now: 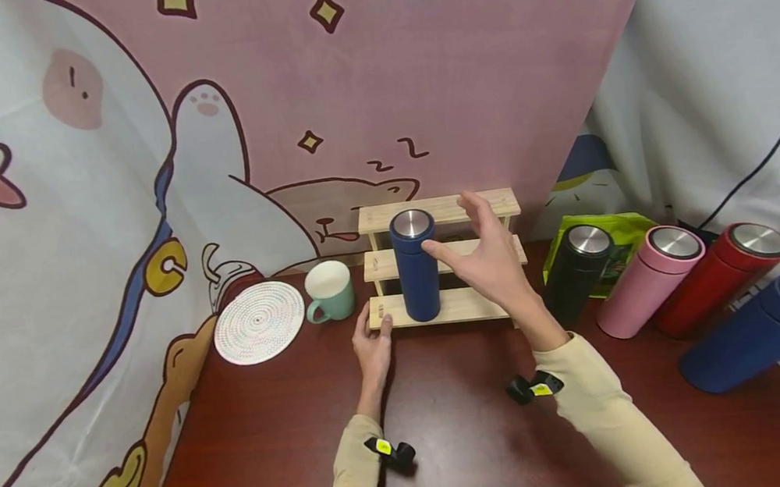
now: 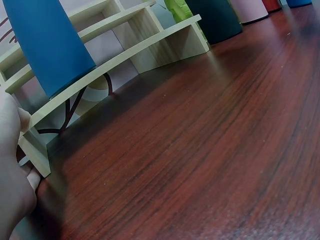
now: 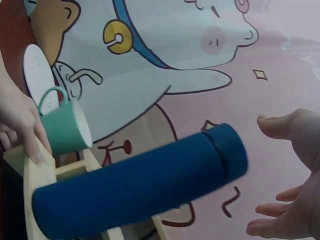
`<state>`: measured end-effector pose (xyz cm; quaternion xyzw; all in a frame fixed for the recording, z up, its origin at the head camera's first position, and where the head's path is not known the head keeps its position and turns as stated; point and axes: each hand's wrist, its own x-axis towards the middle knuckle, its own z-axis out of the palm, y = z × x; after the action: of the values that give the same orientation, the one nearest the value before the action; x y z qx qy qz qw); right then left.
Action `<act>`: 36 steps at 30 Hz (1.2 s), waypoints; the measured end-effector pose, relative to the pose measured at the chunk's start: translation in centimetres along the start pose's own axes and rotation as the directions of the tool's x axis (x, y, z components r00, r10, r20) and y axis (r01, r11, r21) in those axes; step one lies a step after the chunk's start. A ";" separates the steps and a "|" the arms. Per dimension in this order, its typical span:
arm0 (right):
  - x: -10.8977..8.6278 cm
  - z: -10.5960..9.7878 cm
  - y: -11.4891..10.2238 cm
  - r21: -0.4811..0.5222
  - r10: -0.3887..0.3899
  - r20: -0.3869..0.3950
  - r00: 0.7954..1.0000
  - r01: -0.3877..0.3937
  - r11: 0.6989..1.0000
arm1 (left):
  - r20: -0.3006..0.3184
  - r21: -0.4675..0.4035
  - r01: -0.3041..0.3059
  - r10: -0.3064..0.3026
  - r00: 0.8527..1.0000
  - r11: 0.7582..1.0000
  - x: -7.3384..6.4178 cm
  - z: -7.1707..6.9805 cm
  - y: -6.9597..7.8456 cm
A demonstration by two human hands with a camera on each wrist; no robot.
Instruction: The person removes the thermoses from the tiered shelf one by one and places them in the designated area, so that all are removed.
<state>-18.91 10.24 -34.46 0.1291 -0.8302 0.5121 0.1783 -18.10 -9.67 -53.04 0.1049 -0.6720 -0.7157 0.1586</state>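
A dark blue thermos (image 1: 418, 276) with a steel-topped lid stands upright on the lowest tier of a three-step wooden shelf (image 1: 473, 304). My left hand (image 1: 373, 348) grips the left end of that lowest tier; the left wrist view shows the thumb over the board and fingers at its side. To the right of the thermos, my right hand (image 1: 486, 261) hangs in the air with thumb and fingers spread. In the right wrist view a gap separates this hand (image 3: 295, 175) from the thermos lid (image 3: 231, 150).
Left of the shelf are a green mug (image 1: 331, 292) and a round woven mat (image 1: 260, 330) leaning on the wall cloth. On the right stand black (image 1: 576, 272), pink (image 1: 647, 281), red (image 1: 721, 278) and larger blue (image 1: 758, 333) thermoses, with a green bag (image 1: 608, 281) behind.
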 end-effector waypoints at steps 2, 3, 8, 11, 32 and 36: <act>0.2 0.7 0.1 0.000 0.017 0.018 1.000 -0.017 1.000 | -0.002 0.006 0.003 -0.003 1.000 1.000 0.0 0.0 -0.1; 0.3 1.0 0.2 0.004 0.026 0.027 0.999 -0.026 1.000 | -0.001 0.006 0.007 -0.007 1.000 1.000 0.0 0.0 -0.1; 0.6 2.2 0.6 0.043 0.077 0.061 0.995 -0.080 0.996 | 0.001 -0.008 -0.006 0.006 1.000 1.000 0.1 0.1 -0.4; 0.8 2.7 0.9 0.066 0.082 0.074 0.994 -0.087 0.994 | 0.001 -0.018 -0.018 0.018 1.000 1.000 0.1 0.2 -0.5; 0.5 3.6 2.0 0.107 -0.034 0.076 0.997 0.025 0.994 | -0.018 -0.024 -0.006 0.005 1.000 1.000 0.9 0.3 -2.2; 0.2 3.6 2.3 0.110 -0.062 0.060 0.996 0.055 0.992 | -0.029 -0.020 -0.008 0.007 1.000 1.000 1.1 0.3 -2.7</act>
<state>-20.54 8.06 -37.69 0.1789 -0.8024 0.5465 0.1597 -19.48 -9.71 -55.62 0.1111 -0.6630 -0.7201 0.1720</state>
